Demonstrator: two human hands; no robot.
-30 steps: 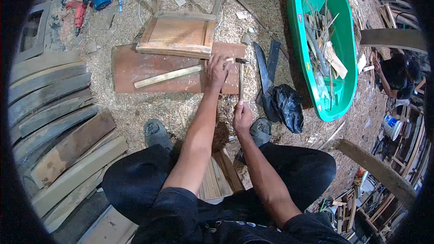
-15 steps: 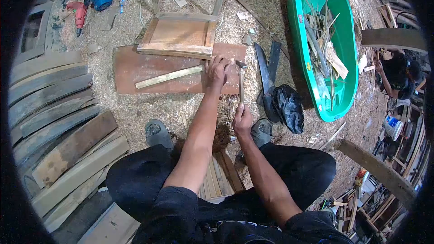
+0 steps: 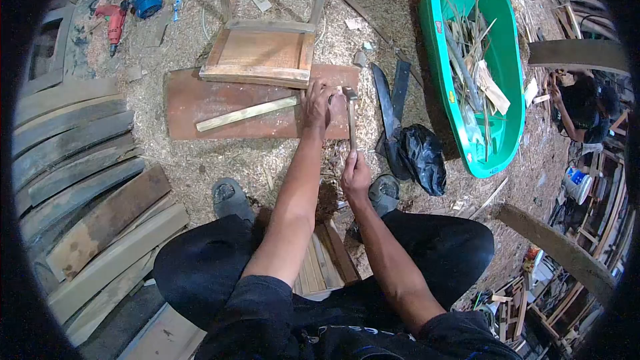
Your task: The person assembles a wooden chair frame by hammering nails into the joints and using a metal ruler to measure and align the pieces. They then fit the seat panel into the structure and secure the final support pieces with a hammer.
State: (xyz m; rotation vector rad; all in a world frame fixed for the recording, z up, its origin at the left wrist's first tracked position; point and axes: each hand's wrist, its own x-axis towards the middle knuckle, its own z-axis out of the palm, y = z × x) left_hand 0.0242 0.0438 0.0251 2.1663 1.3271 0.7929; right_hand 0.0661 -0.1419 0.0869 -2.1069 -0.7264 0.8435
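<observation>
My left hand (image 3: pixel 319 103) is closed around a pale wooden strip (image 3: pixel 247 113) near its right end. The strip lies slanted over a reddish-brown board (image 3: pixel 183 103) on the floor. In my right hand (image 3: pixel 356 175) is a hammer (image 3: pixel 353 123), gripped low on its wooden handle. The hammer's head is right beside the strip's right end, just past my left fingers. A wooden frame with a panel (image 3: pixel 259 50) rests on the board's back edge, just beyond my left hand.
Right of the board lie a long dark blade (image 3: pixel 383 90) and a black plastic bag (image 3: pixel 425 160). A green tub (image 3: pixel 513 47) holds wood scraps. Curved planks (image 3: pixel 73 150) line the left. A red drill (image 3: pixel 115 23) lies behind. Another person (image 3: pixel 587 107) sits at far right.
The hammer's head has shifted slightly left, closer to my left fingers. Both hands keep their hold, and the whole view has moved a little.
</observation>
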